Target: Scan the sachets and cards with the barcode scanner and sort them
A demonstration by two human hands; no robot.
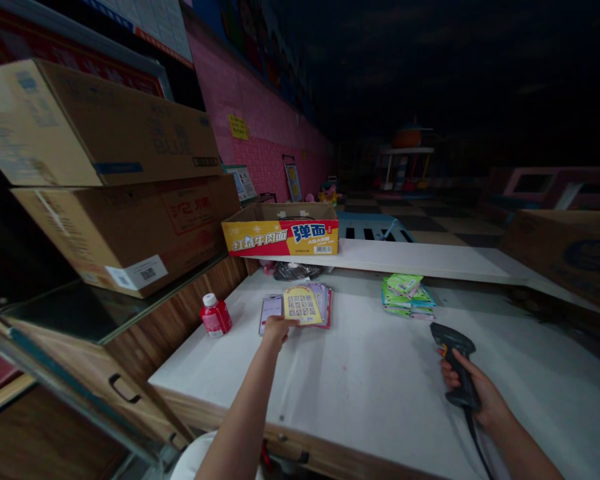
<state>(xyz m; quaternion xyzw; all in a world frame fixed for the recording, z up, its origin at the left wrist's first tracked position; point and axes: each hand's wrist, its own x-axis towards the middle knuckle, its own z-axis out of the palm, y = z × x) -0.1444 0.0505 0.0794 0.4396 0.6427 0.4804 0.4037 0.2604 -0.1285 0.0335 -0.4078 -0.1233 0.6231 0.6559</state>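
Here, a red bottle (215,315) stands at the tabletop's (370,373) left; beside it the left hand (276,330) pinches a yellow card (303,306) in its fingers, while the right hand (473,393) grips a black scanner (454,363).

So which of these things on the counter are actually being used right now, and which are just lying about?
In use:
- barcode scanner, gripped in the right hand
- yellow QR-code card, touched by the left hand

Lying about:
- red bottle
- green packets
- noodle carton
- cardboard boxes
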